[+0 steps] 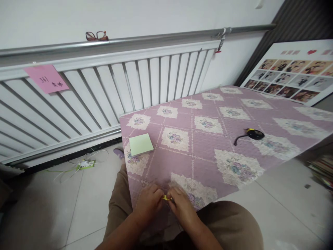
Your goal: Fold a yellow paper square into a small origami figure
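In the head view, our left hand (149, 202) and right hand (181, 205) meet at the near edge of the bench (160, 167), fingers pinching a small yellow object (165, 198) between them; blur hides its exact kind. We judge the step in hand as two-handed fine handling, and any next move calls for a light, steady pinch from both sides. Beyond lies a pale green sticky-note pad (141, 144), then a black-and-yellow tape measure (255, 134) with its strap, farther right.
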Available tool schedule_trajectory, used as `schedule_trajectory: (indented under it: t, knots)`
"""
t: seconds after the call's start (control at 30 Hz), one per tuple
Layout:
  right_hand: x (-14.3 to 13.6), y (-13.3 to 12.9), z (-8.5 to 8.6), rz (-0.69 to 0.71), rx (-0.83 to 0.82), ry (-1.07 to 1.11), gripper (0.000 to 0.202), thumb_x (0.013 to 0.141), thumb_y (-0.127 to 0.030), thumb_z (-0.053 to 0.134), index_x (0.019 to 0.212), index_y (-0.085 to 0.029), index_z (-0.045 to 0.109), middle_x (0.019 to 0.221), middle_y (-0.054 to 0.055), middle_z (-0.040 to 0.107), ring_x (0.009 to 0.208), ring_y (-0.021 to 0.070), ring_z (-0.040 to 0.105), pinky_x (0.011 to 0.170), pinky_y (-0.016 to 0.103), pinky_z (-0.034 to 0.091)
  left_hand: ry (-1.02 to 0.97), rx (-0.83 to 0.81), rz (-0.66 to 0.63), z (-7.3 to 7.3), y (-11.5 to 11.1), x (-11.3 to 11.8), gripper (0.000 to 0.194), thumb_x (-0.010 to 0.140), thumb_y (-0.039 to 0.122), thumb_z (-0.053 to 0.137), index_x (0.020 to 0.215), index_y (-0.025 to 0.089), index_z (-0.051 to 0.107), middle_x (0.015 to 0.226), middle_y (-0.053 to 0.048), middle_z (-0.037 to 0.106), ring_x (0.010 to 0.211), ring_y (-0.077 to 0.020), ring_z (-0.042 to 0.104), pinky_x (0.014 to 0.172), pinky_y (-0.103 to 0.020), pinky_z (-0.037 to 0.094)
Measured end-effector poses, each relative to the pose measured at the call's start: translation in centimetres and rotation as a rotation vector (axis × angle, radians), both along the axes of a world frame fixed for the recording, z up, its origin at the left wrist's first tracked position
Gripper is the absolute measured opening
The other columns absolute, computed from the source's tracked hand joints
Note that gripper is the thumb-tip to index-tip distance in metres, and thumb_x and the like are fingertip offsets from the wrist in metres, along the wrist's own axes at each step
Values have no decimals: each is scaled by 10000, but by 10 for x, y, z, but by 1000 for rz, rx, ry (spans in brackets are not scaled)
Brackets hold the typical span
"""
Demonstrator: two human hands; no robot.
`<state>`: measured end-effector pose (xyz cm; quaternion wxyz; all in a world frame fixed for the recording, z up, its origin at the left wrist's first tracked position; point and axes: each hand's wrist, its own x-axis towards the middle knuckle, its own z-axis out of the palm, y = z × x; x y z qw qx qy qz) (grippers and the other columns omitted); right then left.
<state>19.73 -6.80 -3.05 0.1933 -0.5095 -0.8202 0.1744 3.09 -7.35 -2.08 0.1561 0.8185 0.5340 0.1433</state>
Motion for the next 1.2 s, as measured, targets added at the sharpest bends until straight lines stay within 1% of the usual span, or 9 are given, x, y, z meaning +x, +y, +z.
schedule_trajectory:
  t: [0.1,0.2,0.4,0.6,0.7,0.8,0.93,1.1,1.2]
  knots:
    - [-2,-1,-11,13,68,-18,156,753,-44,592,763,-200,592,799,10,611,796,188,531,747,314,388,119,161,-80,-9,-2,-6,131,890,181,499,793,213,581,816,-18,592,805,-195,519,727,-324,377]
    - [-4,-7,-22,21,107,-36,139,760,-70,614,706,-197,595,757,16,603,764,198,516,756,344,385,168,212,-138,-20,-8,-11,115,897,222,525,793,218,573,828,-12,594,798,-192,515,711,-326,365]
    - [-3,-17,-29,36,95,-26,134,749,-126,683,681,-200,594,792,3,619,785,183,519,778,327,389,140,190,-67,-31,-26,-13,99,889,220,536,804,242,583,843,7,604,790,-189,505,692,-328,346]
    - [4,-17,-21,76,-12,18,79,784,-154,664,796,-223,629,916,3,642,867,186,538,814,334,375,-15,193,30,-29,-29,-13,156,868,195,529,734,231,601,779,4,598,762,-180,502,700,-326,340]
    - [8,-17,-18,89,-76,24,83,819,-180,633,860,-252,639,931,-2,644,899,190,542,827,347,363,-30,144,64,-24,-28,-13,164,850,183,538,697,211,591,762,0,593,767,-178,508,701,-327,338]
    - [8,-16,-15,76,-109,9,55,825,-198,631,832,-251,638,904,-7,644,892,191,542,826,352,354,-26,94,73,-21,-27,-13,147,843,177,540,710,208,595,775,-2,597,781,-181,511,722,-334,338]
    - [7,-15,-12,74,-120,15,50,823,-196,631,816,-246,631,894,-9,641,893,185,536,830,346,337,-28,66,70,-20,-27,-13,150,855,189,527,733,217,609,787,-5,596,792,-183,506,731,-341,327]
    - [7,-16,-8,110,-100,3,164,816,-208,639,955,-295,632,941,-9,635,924,188,530,842,352,307,-25,68,59,-22,-27,-14,156,860,206,531,724,221,606,788,-2,602,784,-181,501,723,-343,314]
    - [5,-18,-12,93,-57,-29,125,807,-220,656,901,-301,644,916,-16,633,905,185,529,826,347,293,-29,57,48,-21,-27,-14,156,855,208,535,715,219,603,779,-3,601,778,-179,501,721,-340,314]
